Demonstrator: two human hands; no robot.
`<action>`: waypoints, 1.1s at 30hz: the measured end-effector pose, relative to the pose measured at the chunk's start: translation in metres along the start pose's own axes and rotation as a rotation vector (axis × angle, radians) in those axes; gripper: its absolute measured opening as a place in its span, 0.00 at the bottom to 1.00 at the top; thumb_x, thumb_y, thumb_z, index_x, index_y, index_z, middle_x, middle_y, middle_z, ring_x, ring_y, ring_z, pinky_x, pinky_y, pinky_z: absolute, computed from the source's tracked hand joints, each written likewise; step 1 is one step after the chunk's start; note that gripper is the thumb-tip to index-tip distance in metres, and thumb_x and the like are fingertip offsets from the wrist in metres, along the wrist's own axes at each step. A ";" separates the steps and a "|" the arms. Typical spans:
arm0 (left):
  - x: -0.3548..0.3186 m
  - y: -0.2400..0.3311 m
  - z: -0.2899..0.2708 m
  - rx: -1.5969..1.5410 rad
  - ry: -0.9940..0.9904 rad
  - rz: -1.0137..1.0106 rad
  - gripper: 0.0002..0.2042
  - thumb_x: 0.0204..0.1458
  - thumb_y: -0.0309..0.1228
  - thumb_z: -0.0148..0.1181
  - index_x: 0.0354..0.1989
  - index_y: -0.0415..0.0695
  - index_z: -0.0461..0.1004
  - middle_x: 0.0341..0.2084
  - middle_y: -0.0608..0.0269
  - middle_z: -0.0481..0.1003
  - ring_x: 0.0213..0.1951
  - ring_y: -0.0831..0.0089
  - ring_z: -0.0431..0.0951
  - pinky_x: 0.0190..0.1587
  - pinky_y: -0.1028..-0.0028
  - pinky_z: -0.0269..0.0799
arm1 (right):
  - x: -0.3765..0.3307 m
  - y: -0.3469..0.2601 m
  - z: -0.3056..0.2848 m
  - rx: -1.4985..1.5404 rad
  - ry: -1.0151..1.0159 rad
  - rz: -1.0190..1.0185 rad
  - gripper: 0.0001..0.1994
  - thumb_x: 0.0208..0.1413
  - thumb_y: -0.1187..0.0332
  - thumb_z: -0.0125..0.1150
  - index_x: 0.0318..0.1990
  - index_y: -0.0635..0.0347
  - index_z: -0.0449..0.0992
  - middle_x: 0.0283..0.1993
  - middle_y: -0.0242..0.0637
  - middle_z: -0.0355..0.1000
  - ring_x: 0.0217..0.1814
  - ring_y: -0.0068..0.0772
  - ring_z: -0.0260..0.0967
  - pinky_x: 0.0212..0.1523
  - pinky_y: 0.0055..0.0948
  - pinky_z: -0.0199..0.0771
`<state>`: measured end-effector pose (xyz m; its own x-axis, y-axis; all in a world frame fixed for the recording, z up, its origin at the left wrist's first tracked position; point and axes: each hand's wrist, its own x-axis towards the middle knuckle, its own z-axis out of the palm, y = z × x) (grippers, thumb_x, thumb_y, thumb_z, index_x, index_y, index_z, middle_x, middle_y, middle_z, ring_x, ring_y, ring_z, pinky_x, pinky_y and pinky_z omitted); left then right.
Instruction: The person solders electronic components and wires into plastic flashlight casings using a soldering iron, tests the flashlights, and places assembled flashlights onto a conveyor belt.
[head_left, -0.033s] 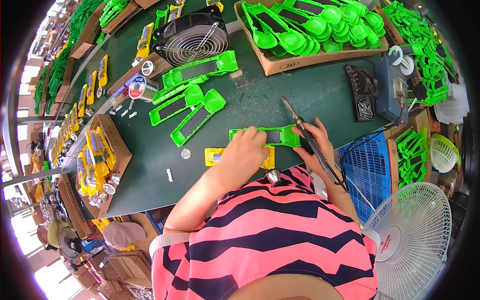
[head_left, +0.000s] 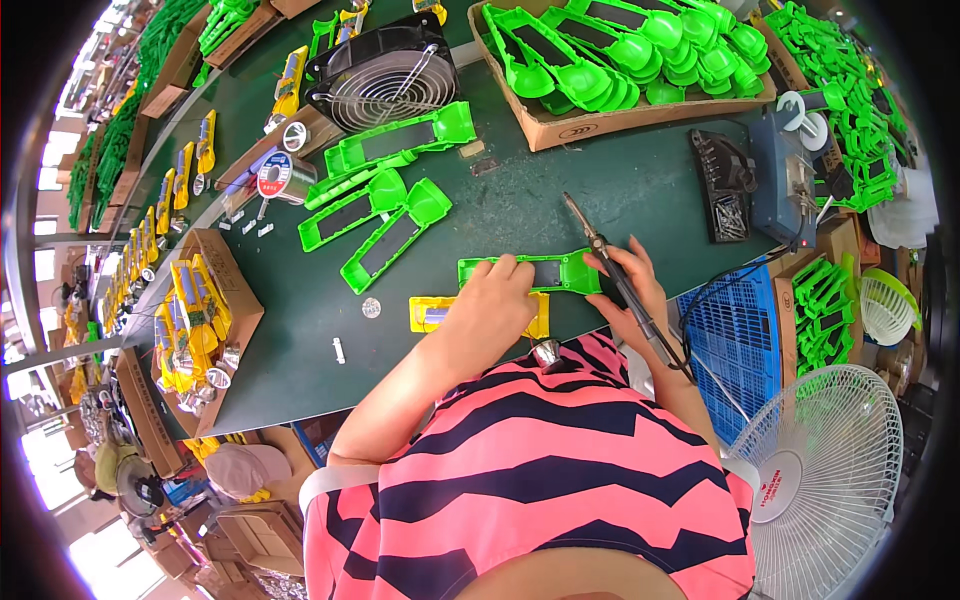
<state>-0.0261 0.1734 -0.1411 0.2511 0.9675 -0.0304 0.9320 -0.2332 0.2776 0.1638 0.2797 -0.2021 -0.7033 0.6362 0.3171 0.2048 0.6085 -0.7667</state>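
In front of me a green plastic housing [head_left: 575,271] with a dark inner strip lies crosswise on the bench. My left hand [head_left: 492,305] is closed over its left part; the back of the hand hides the fingertips and whatever they pinch. My right hand [head_left: 637,290] grips a soldering iron [head_left: 625,285], its tip pointing up and left, away from the housing. Fingers of that same hand rest by the housing's right end. Partly under my left wrist is a yellow housing [head_left: 540,315] with a blue cell at its left; a shiny reflector cup [head_left: 547,352] sits at its near side.
Several green housings [head_left: 385,235] lie left of centre, near a solder spool [head_left: 285,177] and a black fan [head_left: 385,75]. A carton [head_left: 560,132] of green parts stands at the back. Right are a screw tray [head_left: 728,205] and a blue-grey soldering station [head_left: 785,165]; left, a box [head_left: 240,290] of yellow assemblies.
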 end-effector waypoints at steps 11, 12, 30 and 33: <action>-0.006 -0.001 0.042 -0.298 0.453 -0.333 0.04 0.37 0.20 0.55 0.21 0.42 0.70 0.25 0.60 0.67 0.30 0.60 0.68 0.34 0.67 0.63 | 0.017 -0.008 0.022 0.066 -0.080 0.066 0.27 0.34 0.75 0.66 0.46 0.60 0.63 0.43 0.39 0.70 0.52 0.41 0.64 0.57 0.44 0.55; -0.005 -0.002 0.041 -0.256 0.468 -0.382 0.04 0.37 0.20 0.55 0.22 0.43 0.71 0.23 0.60 0.67 0.28 0.61 0.69 0.32 0.67 0.64 | 0.019 -0.008 0.023 0.095 -0.070 -0.039 0.26 0.34 0.74 0.67 0.45 0.59 0.64 0.41 0.38 0.71 0.50 0.41 0.65 0.56 0.44 0.55; 0.005 -0.013 0.034 -0.052 0.265 -0.433 0.01 0.35 0.23 0.53 0.18 0.44 0.70 0.18 0.60 0.68 0.21 0.64 0.73 0.23 0.71 0.69 | 0.022 0.000 -0.002 0.723 0.013 0.488 0.08 0.46 0.75 0.57 0.34 0.70 0.70 0.27 0.37 0.70 0.23 0.20 0.68 0.25 0.18 0.69; 0.005 -0.015 0.036 -0.081 0.262 -0.457 0.01 0.37 0.24 0.53 0.19 0.44 0.71 0.18 0.59 0.68 0.21 0.62 0.72 0.24 0.69 0.69 | 0.022 0.004 0.005 0.703 -0.003 0.444 0.08 0.46 0.76 0.57 0.34 0.70 0.70 0.27 0.37 0.70 0.24 0.20 0.68 0.25 0.18 0.69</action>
<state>-0.0293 0.1776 -0.1797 -0.2591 0.9632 0.0723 0.9052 0.2160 0.3660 0.1461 0.2941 -0.2010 -0.6593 0.7455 -0.0977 -0.0088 -0.1376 -0.9905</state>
